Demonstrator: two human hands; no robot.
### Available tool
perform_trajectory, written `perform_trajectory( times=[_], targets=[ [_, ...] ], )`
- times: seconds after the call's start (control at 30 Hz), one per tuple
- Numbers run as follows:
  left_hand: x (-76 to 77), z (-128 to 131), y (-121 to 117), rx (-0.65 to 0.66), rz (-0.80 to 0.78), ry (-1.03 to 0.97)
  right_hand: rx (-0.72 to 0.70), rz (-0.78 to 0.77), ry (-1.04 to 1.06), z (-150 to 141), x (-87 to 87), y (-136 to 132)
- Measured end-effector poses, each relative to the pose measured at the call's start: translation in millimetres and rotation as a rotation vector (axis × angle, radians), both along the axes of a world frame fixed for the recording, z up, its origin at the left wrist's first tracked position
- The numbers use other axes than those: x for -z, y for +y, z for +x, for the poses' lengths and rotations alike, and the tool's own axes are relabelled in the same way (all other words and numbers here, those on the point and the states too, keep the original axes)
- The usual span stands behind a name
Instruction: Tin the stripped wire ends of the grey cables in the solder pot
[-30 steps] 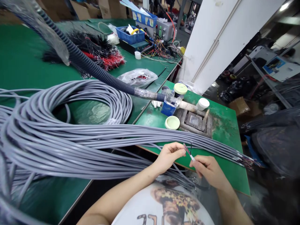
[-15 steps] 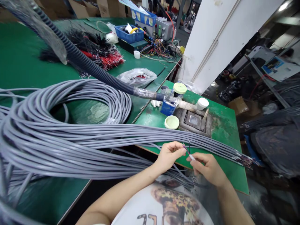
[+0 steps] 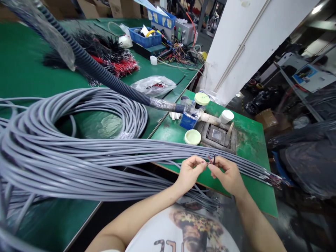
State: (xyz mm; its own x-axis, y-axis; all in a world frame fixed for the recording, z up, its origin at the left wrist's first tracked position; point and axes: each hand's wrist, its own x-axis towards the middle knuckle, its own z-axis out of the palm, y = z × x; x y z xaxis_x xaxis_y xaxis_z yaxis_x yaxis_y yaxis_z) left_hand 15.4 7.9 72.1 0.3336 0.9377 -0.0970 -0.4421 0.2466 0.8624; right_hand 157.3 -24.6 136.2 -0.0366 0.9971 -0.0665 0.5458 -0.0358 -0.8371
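Note:
My left hand point(image 3: 189, 171) and my right hand point(image 3: 228, 174) meet at the near edge of the small green table point(image 3: 252, 140). Both pinch the thin coloured wires point(image 3: 210, 159) that stick out of a stripped grey cable end between the fingertips. The wire tips point up, just in front of the long bundle of grey cables point(image 3: 105, 154), which lies across the table from left to right. The bundle's stripped ends point(image 3: 275, 180) fan out at the right edge.
A big coil of grey cable point(image 3: 86, 105) lies on the left bench. A black corrugated hose point(image 3: 110, 80) runs to a metal block point(image 3: 217, 134), with white lidded jars point(image 3: 193, 136) and a blue box point(image 3: 188, 120) around it. Wire bundles, bins and a plastic bag sit farther back.
My right hand has risen and moved left, closer to my left hand. The fingertips now meet around the wire ends.

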Motion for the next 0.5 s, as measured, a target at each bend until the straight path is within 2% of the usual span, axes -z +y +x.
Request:
perform_trajectory(
  times=[0.2,0.33,0.4,0.5],
  targets=[
    [7.3,5,1,-0.017,0.016,-0.002,0.071,0.073,-0.062,-7,1.3,2],
    [7.8,7,3,0.035,0.046,0.022,0.098,0.123,-0.151,-2,0.0,8],
    [8.7,3,4,0.052,0.127,0.104,0.155,0.166,-0.224,12,1.6,17],
    [16.6,-5,5,0.017,0.407,0.335,0.272,0.222,-0.355,49,12.0,44]
  ],
)
